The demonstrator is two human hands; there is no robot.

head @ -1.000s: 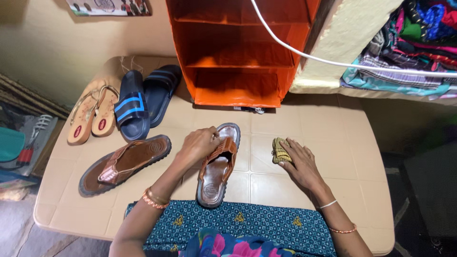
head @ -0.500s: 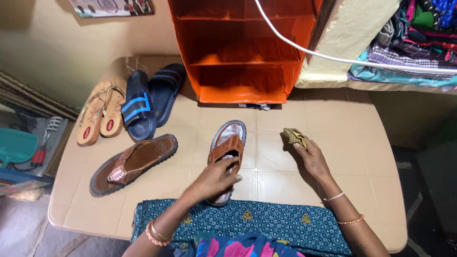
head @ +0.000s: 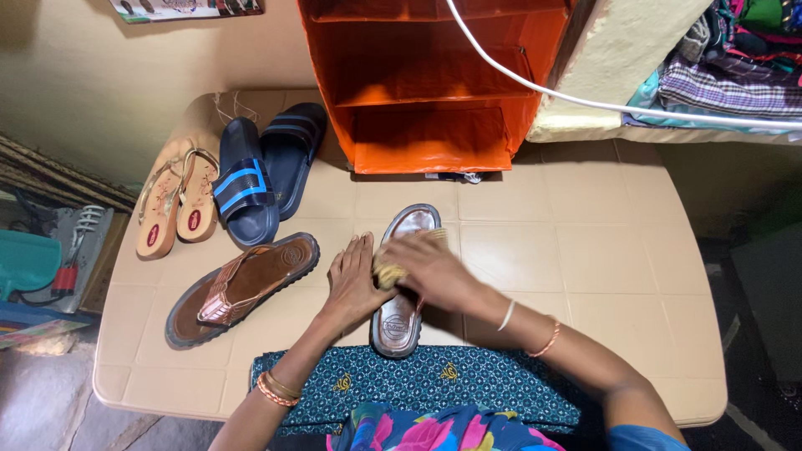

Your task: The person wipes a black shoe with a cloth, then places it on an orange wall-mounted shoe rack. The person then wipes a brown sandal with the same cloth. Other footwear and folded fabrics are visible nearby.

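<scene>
Since the earlier frames, the right hand (head: 430,266) has carried the cloth (head: 386,274) from the bare table to the right over onto the sandal (head: 403,280), and the left hand (head: 352,284) has shifted from the sandal's heel to its left edge.

Table (head: 601,242): beige, tiled pattern, with an orange shelf unit (head: 426,83) standing at its far edge. A white cable (head: 585,102) crosses in front of the unit. Folded clothes (head: 727,67) are stacked to the far right, off the table. A teal patterned fabric (head: 434,380) lies along the near edge.

Footwear, far left: a pair of tan flip-flops (head: 175,205), then a pair of navy slides (head: 263,171) just beside them. A second brown sandal (head: 242,288) lies angled, left of the hands and apart from them.

Sandal in hand: flat on the table at centre, toe toward the shelf unit, heel touching the teal fabric.

Left hand: fingers spread, pressed flat beside and against the sandal's left edge.

Right hand: blurred; curled over the yellowish cloth, pressing it onto the sandal's strap area. Whether the fingers pinch the cloth or only cover it cannot be told.
</scene>
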